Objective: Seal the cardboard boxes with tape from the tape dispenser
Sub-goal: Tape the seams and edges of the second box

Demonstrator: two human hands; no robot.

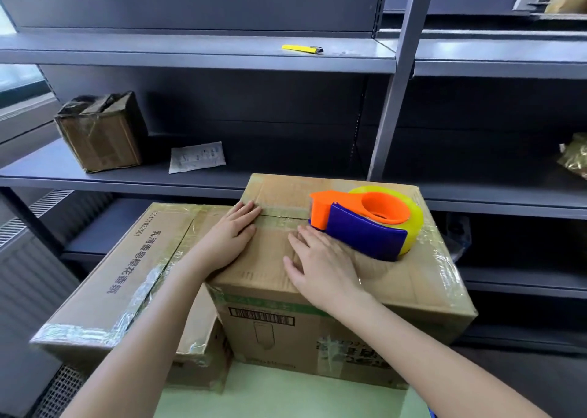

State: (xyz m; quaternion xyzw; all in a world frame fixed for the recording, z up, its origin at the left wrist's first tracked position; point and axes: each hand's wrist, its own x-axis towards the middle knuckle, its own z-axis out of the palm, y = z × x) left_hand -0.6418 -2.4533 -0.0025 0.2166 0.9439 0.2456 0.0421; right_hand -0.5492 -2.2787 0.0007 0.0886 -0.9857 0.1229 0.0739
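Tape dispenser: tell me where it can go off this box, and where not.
Free: the middle shelf between the paper slip and the upright post; the upper shelf left of the yellow knife; the lower box, left of the left hand. Crowded: the taller box, taken by that hand, the right hand and the tape dispenser.

Soft, even daylight in a wide-angle view that bends toward its edges.
Brightness enters from the window (19,77) at the left, washed out pale, while the shelf recesses (254,106) are dim. Clear tape (133,293) on the left cardboard box (104,274) throws white glints. The tape dispenser (365,223) casts only a faint shadow on the right cardboard box (397,284) under it. The shelf post (397,77) leans and the shelf boards (190,52) fan outward. Corners are soft, and the gold packet (575,157) at the right edge is smeared.
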